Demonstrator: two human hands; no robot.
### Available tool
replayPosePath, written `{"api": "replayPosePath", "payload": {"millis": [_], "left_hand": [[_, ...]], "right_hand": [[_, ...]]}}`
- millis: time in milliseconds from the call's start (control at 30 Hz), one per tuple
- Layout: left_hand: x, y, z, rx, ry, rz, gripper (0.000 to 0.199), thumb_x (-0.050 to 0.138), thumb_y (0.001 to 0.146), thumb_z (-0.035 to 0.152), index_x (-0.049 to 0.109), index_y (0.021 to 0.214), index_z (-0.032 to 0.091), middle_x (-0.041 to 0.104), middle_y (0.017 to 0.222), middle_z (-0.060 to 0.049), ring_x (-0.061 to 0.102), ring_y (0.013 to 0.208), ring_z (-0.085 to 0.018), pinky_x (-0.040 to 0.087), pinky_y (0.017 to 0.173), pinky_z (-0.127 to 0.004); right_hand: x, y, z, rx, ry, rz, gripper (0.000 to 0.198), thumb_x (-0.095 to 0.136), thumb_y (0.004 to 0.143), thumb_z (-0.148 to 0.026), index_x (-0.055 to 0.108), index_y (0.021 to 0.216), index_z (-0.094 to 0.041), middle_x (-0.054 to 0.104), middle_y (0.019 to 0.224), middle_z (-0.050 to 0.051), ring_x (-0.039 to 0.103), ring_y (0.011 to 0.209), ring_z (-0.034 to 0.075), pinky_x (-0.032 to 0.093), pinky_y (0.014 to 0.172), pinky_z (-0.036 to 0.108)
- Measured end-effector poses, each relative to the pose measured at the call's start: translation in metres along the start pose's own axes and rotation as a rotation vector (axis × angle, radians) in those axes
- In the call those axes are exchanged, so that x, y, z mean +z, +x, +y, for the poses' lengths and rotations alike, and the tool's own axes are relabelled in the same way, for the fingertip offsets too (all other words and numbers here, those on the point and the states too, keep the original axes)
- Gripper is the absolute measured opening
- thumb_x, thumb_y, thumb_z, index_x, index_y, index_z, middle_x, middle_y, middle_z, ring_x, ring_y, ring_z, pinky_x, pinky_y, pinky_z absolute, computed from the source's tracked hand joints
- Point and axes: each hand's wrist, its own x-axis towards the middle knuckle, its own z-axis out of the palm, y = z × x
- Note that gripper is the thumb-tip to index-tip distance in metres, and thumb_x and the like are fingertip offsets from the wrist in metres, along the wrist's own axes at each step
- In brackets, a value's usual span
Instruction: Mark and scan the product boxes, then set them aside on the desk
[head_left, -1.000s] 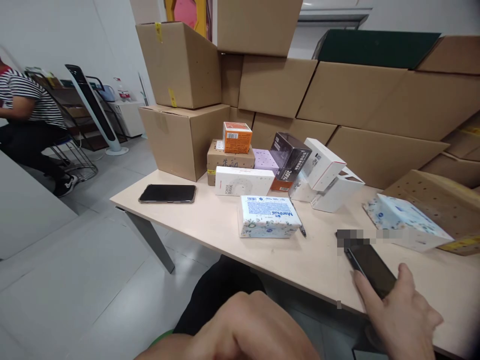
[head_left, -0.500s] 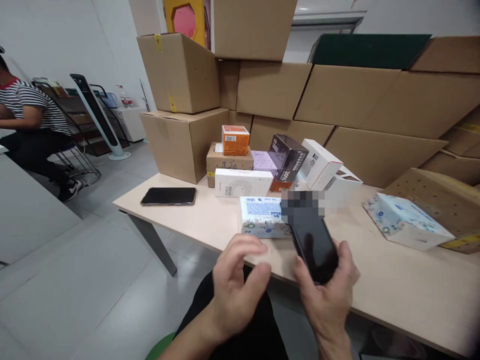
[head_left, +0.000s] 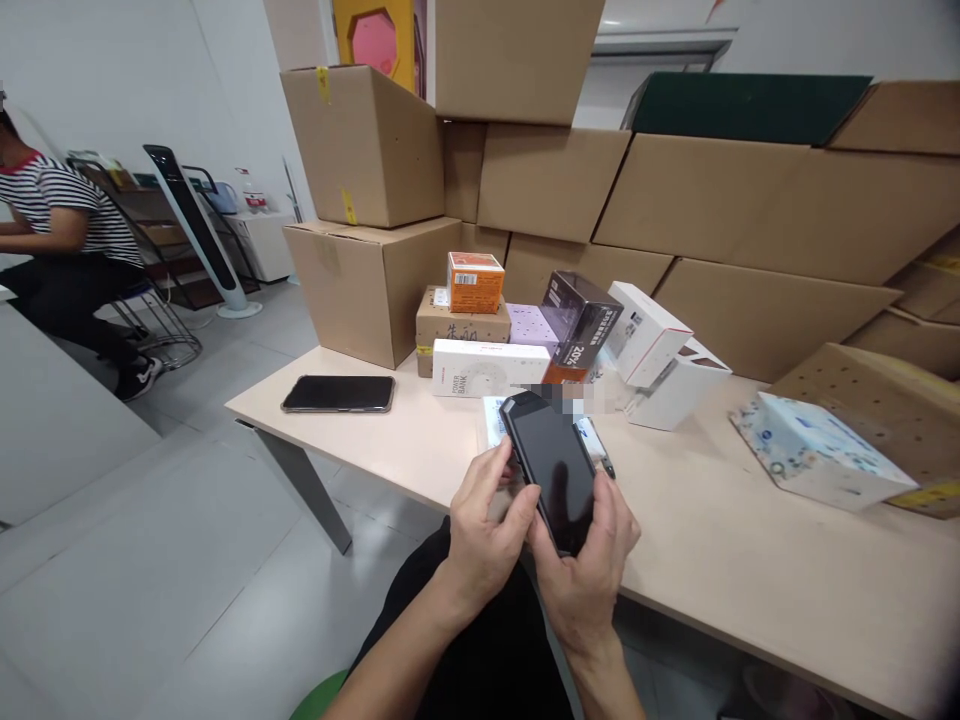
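A black smartphone (head_left: pixel 553 470) with a dark screen is tilted in front of me, over the table's near edge. My right hand (head_left: pixel 583 560) is closed around its lower end, thumb on one side and fingers on the other. My left hand (head_left: pixel 487 530) grips the phone's left edge with thumb and fingers. Behind the phone, and partly covered by it, lies a white and blue tissue pack (head_left: pixel 493 422). A second phone (head_left: pixel 338 393), its screen dark, lies flat at the table's left end.
Small boxes stand behind: a white power bank box (head_left: pixel 491 369), an orange box (head_left: pixel 475 283) and a dark box (head_left: pixel 579 315). A floral tissue pack (head_left: pixel 832 450) lies to the right. Large cartons (head_left: pixel 705 200) wall off the back. Someone in a striped shirt (head_left: pixel 67 205) sits far left.
My right hand has brought the smartphone left and closer to my left hand. The left hand, previously apart from it, now holds its left edge.
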Motion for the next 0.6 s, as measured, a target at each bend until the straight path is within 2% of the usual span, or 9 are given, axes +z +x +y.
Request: {"api": "replayPosePath", "payload": {"millis": [200,600], "left_hand": [[-0.0009,0.0041,0.0017,0.046,-0.003,-0.015,0.054,0.061,0.091,0.019,0.049,0.144,0.024,0.062,0.112,-0.01,0.062,0.093,-0.017,0.058,0.079,-0.03],[-0.0024,0.0076,0.0001,0.002,0.015,-0.072,0.056,0.064,0.09,0.026,0.05,0.143,0.023,0.057,0.098,-0.006,0.059,0.081,-0.014,0.057,0.072,-0.028]], "right_hand": [[0.0006,0.0017,0.0009,-0.013,0.0,-0.004,0.081,0.068,0.087,-0.037,0.029,0.154,-0.015,0.049,0.137,0.026,0.048,0.125,0.038,0.044,0.097,0.061],[0.0023,0.0013,0.0047,0.025,0.012,-0.039,0.079,0.065,0.089,-0.041,0.029,0.155,-0.018,0.05,0.137,0.025,0.048,0.125,0.037,0.045,0.096,0.06]]}}
